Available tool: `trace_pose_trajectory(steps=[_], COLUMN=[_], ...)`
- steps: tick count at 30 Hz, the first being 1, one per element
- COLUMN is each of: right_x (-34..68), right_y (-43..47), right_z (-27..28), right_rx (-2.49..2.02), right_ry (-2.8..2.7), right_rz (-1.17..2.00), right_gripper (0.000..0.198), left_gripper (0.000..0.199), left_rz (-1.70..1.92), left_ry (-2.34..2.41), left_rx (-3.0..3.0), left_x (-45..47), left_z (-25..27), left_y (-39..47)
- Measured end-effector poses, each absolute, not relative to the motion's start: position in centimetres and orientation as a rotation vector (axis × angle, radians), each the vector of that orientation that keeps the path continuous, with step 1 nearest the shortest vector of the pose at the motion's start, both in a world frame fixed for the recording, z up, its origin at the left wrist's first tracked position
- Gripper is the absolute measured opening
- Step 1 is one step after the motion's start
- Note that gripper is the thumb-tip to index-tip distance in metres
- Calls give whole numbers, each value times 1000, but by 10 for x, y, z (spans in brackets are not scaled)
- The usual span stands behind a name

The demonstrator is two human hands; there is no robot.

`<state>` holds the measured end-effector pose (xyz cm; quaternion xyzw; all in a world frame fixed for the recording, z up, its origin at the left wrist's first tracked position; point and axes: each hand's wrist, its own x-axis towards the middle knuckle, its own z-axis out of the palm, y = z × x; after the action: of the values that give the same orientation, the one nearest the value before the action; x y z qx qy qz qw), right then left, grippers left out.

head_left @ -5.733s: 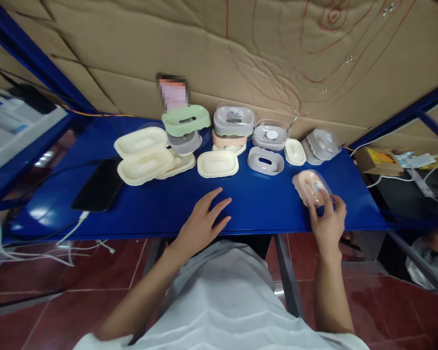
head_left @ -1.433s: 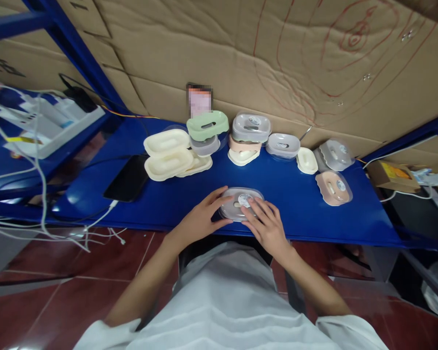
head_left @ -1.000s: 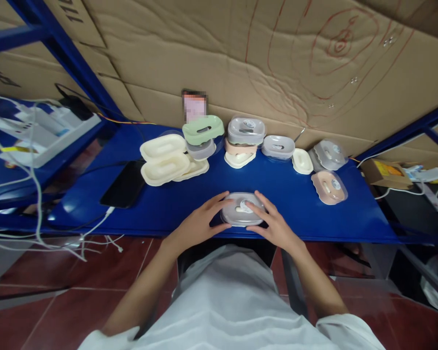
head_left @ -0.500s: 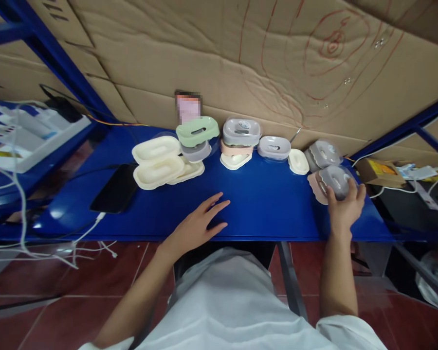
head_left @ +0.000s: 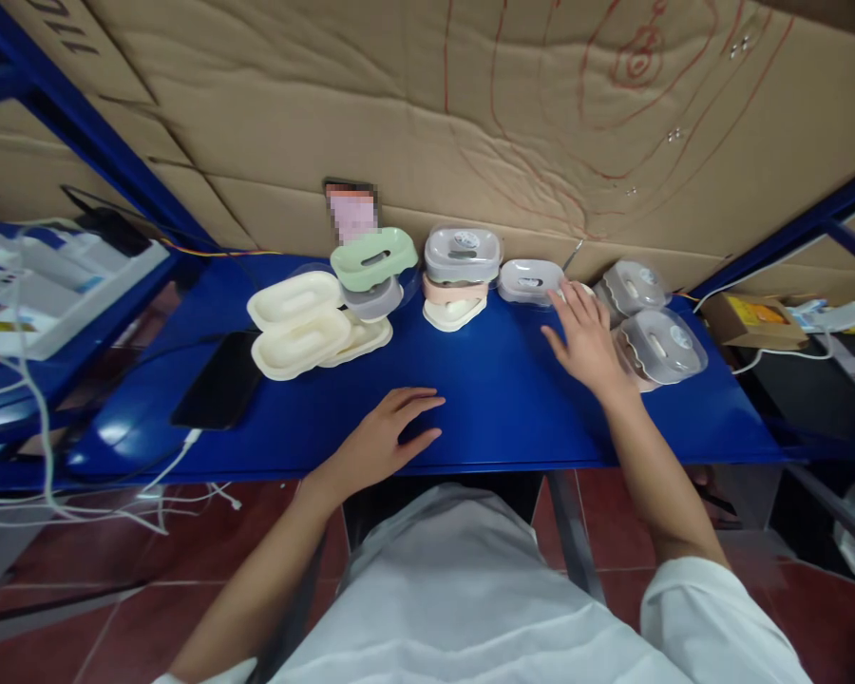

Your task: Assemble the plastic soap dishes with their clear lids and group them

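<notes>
The lavender-grey dish (head_left: 531, 275) beside the right hand (head_left: 585, 334) is rounded and slotted.

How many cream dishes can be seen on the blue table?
5: at left, a back dish, a front dish and a third dish partly beneath; a bottom dish in the middle stack; a covered dish behind the right hand. Others may be hidden.

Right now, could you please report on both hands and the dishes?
Left hand empty, at the table's near edge. Right hand over small cream dish, hiding most of it; contact unclear. Grey dish stacked on pink dish.
</notes>
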<state>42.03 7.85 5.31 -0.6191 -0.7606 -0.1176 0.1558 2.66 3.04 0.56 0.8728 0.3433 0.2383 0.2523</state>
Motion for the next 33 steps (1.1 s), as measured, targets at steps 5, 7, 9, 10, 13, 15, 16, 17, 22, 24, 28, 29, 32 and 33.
trace_pose_trajectory(steps=[5,7,9,10,13,15,16,17,22,24,28,29,32,33], right_x=[422,430,434,434,420,406,400,395,407,421,435,435,430,427], right_y=[134,137,128,121,96,86,85,86,112,123,131,130,123,121], right_z=[47,44,44,45,48,48,47,45,28,20,14,14,18,20], right_rx=[-1872,-1912,-1853,-1790,-1546,-1388,-1329,-1299,-1683,-1865,-1930,-1899,-1778,-1742], right_ry=[-2146,-2135,-2145,-2168,-2327,-2455,-2491,-2491,-2180,-2110,-2089,-2100,-2180,-2209], right_rz=[-304,-281,-274,-254,-56,122,192,228,-74,-155,-199,-209,-195,-181], right_gripper=[53,44,37,36,34,32,32,34,54,62,61,56,46,44], left_gripper=[34,31,34,37,51,54,52,48,25,21,17,16,15,14], left_rz=[553,525,562,613,777,786,757,713,579,578,577,576,563,555], left_ry=[759,704,700,721,786,767,739,709,677,692,644,637,633,628], left_rx=[2571,2666,2730,2742,2723,2733,2749,2766,2849,2885,2880,2878,2892,2897], left_x=[50,64,78,83,91,91,91,91,89,84,72,70,66,65], left_z=[24,29,32,32,26,20,16,13,9,12,19,21,24,24], left_y=[78,99,114,119,123,120,119,117,119,122,126,127,127,127])
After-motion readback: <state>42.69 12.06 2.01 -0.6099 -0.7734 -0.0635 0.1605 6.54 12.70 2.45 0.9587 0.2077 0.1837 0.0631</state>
